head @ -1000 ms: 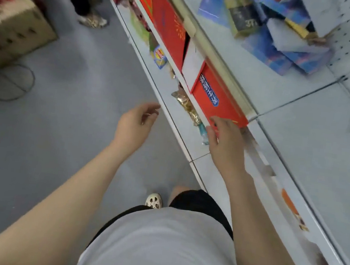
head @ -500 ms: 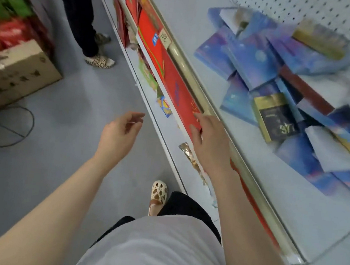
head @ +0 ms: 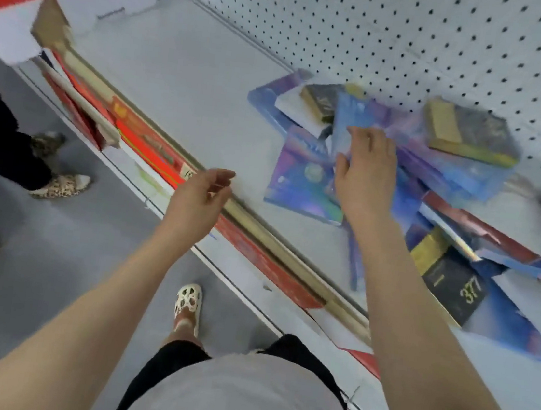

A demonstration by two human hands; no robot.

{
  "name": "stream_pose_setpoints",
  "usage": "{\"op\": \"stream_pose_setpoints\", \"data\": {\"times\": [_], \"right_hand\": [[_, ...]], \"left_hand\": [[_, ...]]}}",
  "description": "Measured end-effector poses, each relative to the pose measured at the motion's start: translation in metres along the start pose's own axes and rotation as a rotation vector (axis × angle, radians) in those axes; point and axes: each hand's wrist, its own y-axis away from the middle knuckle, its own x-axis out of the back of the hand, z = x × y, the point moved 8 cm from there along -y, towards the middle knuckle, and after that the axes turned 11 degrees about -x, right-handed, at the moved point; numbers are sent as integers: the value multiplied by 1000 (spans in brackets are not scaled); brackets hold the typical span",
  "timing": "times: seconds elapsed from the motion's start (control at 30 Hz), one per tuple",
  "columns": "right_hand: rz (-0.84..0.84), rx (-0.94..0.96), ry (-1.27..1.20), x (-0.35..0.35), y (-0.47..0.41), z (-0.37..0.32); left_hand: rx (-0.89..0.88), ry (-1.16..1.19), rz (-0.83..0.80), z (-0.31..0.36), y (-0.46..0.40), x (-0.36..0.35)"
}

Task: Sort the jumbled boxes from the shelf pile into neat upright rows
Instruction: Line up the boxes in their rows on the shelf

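A jumbled pile of flat boxes (head: 453,179) lies on the white shelf (head: 186,99) against the pegboard back: shiny blue-purple ones, black-and-gold ones and a dark red one. One black-and-gold box (head: 449,288) shows "377". My right hand (head: 364,179) reaches over the pile's left side, fingers spread above a blue-purple box (head: 299,181); whether it touches is unclear. My left hand (head: 198,199) hovers at the shelf's front edge with loosely curled fingers and holds nothing.
A gold rail (head: 259,230) runs along the shelf's front, with red boxes (head: 146,148) on the shelf below. The pegboard wall (head: 419,35) closes the back. Another person's foot in a patterned shoe (head: 60,186) stands on the grey floor at the left.
The view has swung up from the lower shelf to the pile. My right hand left the red boxes and reached onto the pile. My left hand rose to the shelf's edge.
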Motion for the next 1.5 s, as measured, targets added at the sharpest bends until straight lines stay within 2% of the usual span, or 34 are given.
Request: {"op": "stream_pose_setpoints", "data": {"times": [0.17,0.33,0.53,0.63,0.77,0.9,1.03,1.1,1.27,1.4,1.5], "right_hand": [[-41,-232,134,-29,-15,-1],[-62,-320,125,-32,-11,1],[-76,-355,94,-29,-14,0],[-74,-350,108,-28,-14,0],[-19,-404,147,-25,-25,-9],[-7,-383,141,-39,-45,-41],[-146,-362,209,-75,-65,-63],[-205,-387,258,-93,-68,-75],[-357,-462,260,-121,-73,-98],[-340,-435,98,-127,-74,-114],[-204,-454,-58,-122,-70,-126]], "left_hand": [[-206,-50,-216,6,-112,-1],[-460,-167,-346,40,-205,-47],[-584,-312,-568,73,-257,-128],[-589,-369,-563,69,-260,-130],[-496,-278,-527,53,-256,-108],[-286,-227,-446,35,-254,-73],[-38,31,-558,-5,-251,-48],[23,210,-599,-20,-252,-41],[220,419,-530,-51,-275,-10],[381,526,-442,-88,-288,15],[417,547,-412,-106,-293,27]]}}
